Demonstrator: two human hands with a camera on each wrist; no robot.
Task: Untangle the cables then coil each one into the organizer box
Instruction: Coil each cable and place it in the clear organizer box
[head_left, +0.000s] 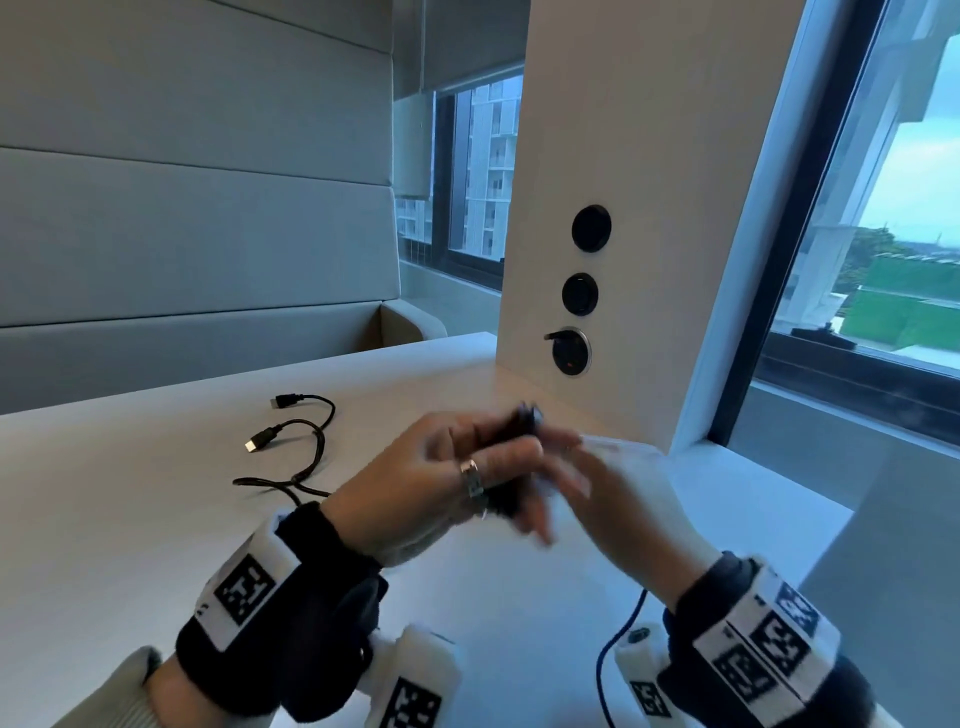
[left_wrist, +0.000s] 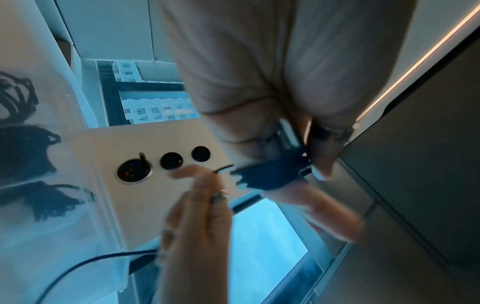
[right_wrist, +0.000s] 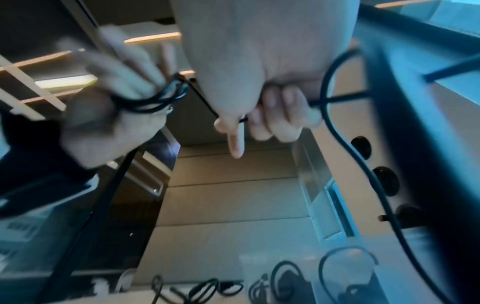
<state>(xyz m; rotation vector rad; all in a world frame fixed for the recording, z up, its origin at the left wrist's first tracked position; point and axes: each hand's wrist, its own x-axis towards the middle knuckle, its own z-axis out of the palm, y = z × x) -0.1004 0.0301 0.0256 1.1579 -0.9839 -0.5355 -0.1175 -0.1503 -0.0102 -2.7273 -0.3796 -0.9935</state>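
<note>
My left hand (head_left: 467, 483) is raised over the table and grips a small coil of dark cable (head_left: 519, 421) wound round its fingers; the right wrist view shows the same coil (right_wrist: 161, 96). Just to its right, my right hand (head_left: 613, 499) is blurred. Its fingers (right_wrist: 272, 115) curl round the cable's free length (right_wrist: 337, 98), with the index finger sticking out. The tail (head_left: 621, 636) hangs below my right wrist. A second black cable (head_left: 311, 447) with two plugs lies loose on the table. The clear organizer box (left_wrist: 64, 115) holds several dark coils (left_wrist: 26, 144).
The white table (head_left: 130, 519) ends at a white pillar (head_left: 649, 208) with three round sockets (head_left: 579, 293), windows on both sides. A grey padded bench back (head_left: 182, 234) runs along the far left. The organizer box stands at the pillar's foot, mostly hidden behind my right hand.
</note>
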